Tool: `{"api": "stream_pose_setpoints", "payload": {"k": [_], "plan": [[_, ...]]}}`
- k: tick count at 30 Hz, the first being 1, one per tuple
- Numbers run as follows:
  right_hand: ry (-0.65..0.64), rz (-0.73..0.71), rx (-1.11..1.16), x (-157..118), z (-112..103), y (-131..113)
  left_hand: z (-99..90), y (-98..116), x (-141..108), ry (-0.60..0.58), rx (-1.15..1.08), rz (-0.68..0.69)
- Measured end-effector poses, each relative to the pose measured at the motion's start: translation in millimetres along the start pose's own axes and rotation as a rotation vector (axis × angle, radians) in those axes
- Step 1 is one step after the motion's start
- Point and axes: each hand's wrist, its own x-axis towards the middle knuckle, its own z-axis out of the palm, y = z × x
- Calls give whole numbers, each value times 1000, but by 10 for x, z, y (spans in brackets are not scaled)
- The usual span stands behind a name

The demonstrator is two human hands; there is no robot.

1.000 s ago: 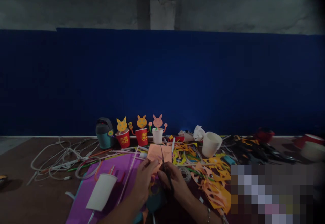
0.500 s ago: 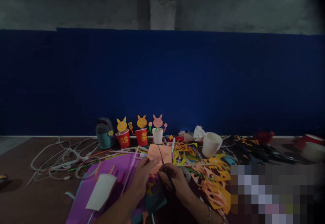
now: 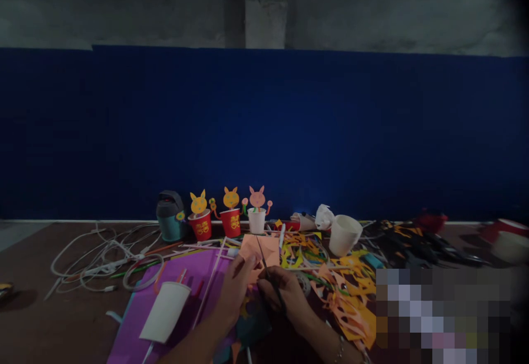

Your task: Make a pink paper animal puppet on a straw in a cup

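Observation:
A square sheet of light orange paper (image 3: 261, 246) is pinched in my left hand (image 3: 236, 287), its fingers and thumb closed at the lower left part. Dark scissors (image 3: 263, 255) point up and away over the sheet, held in my right hand (image 3: 285, 295), whose fingers wrap round the handles. The blades lie across the front of the paper, close to my left fingertips. Left of my hands, a white paper cup (image 3: 166, 311) lies on its side on purple sheets (image 3: 134, 325).
Three cups with paper animal heads, including a red cup (image 3: 200, 227), stand behind. Left are a teal bottle (image 3: 170, 225) and white cables (image 3: 88, 267). Orange paper scraps (image 3: 351, 309) and an upright white cup (image 3: 344, 235) lie to the right.
My left hand has shifted slightly, its fingers now a little higher against the orange paper. My right hand and the scissors have hardly moved.

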Motion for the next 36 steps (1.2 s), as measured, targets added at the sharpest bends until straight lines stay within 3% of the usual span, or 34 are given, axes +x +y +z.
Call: {"api": "stream_pose_setpoints", "payload": {"k": [10, 21, 36], "plan": [[-26, -22, -38, 9, -14, 50, -25, -32, 58, -49, 4, 110], [-39, 44, -21, -31, -6, -75, -64, -56, 85, -70, 94, 118], [-34, 83, -66, 3, -51, -17, -104, -115, 142, -72, 136, 133]]}}
